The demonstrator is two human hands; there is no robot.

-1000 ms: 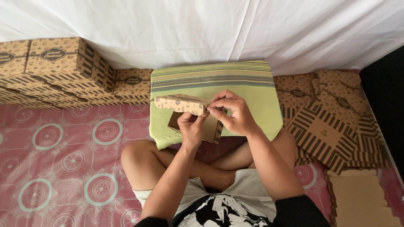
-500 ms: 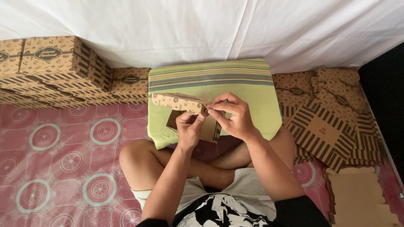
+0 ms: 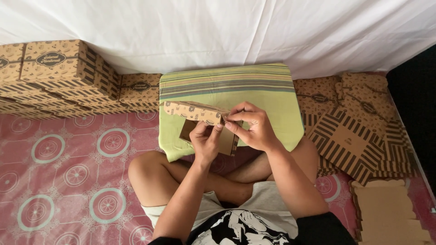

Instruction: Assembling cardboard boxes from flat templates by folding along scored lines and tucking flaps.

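A person sits cross-legged on a pink patterned mat (image 3: 68, 181), both hands working one partly folded cardboard box (image 3: 195, 113) held just above a green striped cushion (image 3: 254, 88). The left hand (image 3: 205, 141) grips the box from the near side, fingers curled over its plain brown inner panel; the right hand (image 3: 254, 127) pinches the right end of the printed upright wall between thumb and fingertips. The box sits at the near left part of the cushion, in front of the person's knees. At far left, a stack of finished boxes (image 3: 59, 72) stands against the white sheet (image 3: 227, 27); at least four can be counted, though more may be hidden in the pile. On the right, a spread of flat, unfolded box blanks (image 3: 349, 140) lies overlapping on the floor, printed and striped faces up, their number impossible to count. At the near right corner rests one pile of plain brown blanks (image 3: 390, 213), inner side up.
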